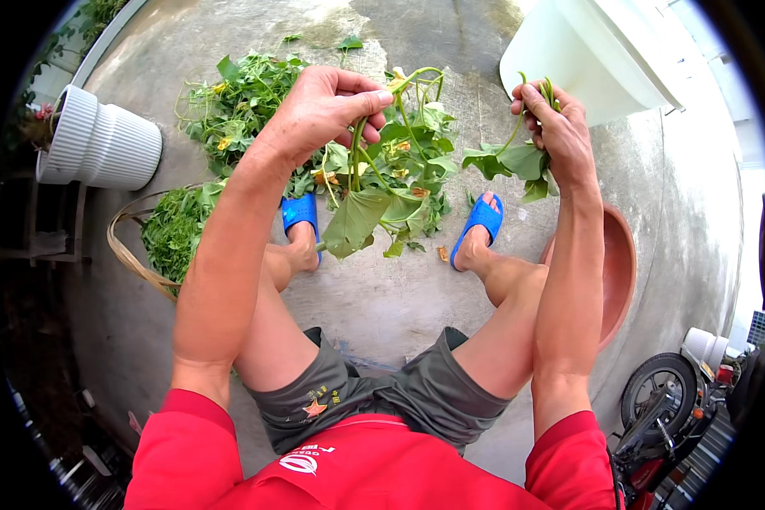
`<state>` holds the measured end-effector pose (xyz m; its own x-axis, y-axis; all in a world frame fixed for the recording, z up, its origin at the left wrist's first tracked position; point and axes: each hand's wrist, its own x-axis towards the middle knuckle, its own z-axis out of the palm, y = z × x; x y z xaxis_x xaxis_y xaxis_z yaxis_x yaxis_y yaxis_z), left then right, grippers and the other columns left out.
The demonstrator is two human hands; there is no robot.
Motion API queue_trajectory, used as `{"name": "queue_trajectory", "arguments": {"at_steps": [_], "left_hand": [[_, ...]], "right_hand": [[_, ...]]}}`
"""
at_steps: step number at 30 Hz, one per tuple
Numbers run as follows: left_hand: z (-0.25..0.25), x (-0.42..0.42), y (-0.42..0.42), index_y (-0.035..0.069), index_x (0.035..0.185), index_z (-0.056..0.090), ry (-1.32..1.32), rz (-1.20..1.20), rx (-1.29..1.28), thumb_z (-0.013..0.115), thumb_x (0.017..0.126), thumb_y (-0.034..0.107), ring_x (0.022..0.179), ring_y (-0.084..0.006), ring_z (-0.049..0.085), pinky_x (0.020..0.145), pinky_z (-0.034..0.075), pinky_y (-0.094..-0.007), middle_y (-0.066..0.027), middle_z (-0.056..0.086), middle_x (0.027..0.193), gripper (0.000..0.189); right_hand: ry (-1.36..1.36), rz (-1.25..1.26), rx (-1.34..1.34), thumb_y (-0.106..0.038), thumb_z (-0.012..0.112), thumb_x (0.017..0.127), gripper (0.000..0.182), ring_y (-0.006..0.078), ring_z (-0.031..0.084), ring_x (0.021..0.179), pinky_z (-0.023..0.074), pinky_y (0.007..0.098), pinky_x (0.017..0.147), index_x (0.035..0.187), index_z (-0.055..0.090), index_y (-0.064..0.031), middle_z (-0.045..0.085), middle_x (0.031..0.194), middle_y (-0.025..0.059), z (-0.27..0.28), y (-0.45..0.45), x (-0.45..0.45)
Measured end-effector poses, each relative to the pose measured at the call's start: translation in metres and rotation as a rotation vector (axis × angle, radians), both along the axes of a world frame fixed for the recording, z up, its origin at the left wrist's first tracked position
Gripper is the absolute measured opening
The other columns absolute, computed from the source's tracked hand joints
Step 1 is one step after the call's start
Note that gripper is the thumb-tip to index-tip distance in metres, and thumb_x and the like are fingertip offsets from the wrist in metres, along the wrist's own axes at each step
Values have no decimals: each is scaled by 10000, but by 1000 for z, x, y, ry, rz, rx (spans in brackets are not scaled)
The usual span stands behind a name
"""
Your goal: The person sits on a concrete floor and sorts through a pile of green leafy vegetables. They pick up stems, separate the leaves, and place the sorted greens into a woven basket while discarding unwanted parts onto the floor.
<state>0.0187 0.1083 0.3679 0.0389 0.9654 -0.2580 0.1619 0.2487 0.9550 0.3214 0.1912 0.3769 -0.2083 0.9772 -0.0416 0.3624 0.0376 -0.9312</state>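
My left hand (pixel 341 108) pinches a leafy green vine (pixel 357 217) between thumb and fingers; its stem loops to the right and its broad leaves hang below. Off to the right, my right hand (pixel 551 118) holds a small bunch of leafy stems (pixel 523 160), cut or snapped ends up and leaves down. The hands are well apart. Beneath and beyond my left hand, a heap of green vines (pixel 248 95) with some yellow and brown leaves lies on the concrete floor.
A handled basket (pixel 141 264) of finer greens stands at left, near a ribbed white pot (pixel 102 140). At right are a large white tub (pixel 580 57), a reddish-brown basin (pixel 619 274) and a motorcycle (pixel 660 395). My feet in blue slippers flank the vines.
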Motion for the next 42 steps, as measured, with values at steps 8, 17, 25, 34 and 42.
{"name": "queue_trajectory", "arguments": {"at_steps": [8,17,25,34,42], "left_hand": [[5,6,3,59,1073,737,24,12,33,727,970,317,719,-51,685,564,501,-227,9,725,852,277],[4,10,5,69,1088,733,-69,-22,-22,717,977,328,761,-48,683,603,502,-223,13,726,885,282],[0,18,4,70,1093,734,-118,-68,-29,713,979,307,749,-52,676,586,487,-217,14,725,870,264],[6,8,1,44,1079,726,-41,-110,-47,726,964,279,729,-59,696,545,467,-204,-3,730,828,262],[-10,-7,11,62,1150,718,-137,19,-28,731,974,311,787,-47,701,582,491,-188,4,736,912,305]], "right_hand": [[309,164,-244,-217,615,1047,207,69,575,663,524,247,634,1096,674,-25,642,820,-11,-6,-2,-10],[148,182,-124,-209,776,930,236,43,510,626,443,215,568,1035,684,-18,581,754,-45,0,-21,-42],[-16,266,284,-149,759,902,145,118,515,625,450,322,584,943,742,-11,651,690,78,-27,-31,-78],[-567,-45,647,-209,724,909,145,238,640,667,495,379,630,932,735,-66,691,741,85,-27,6,-21],[31,215,160,-225,651,1022,200,57,525,738,446,256,677,1003,693,-30,636,774,-21,-18,-22,-29]]}}
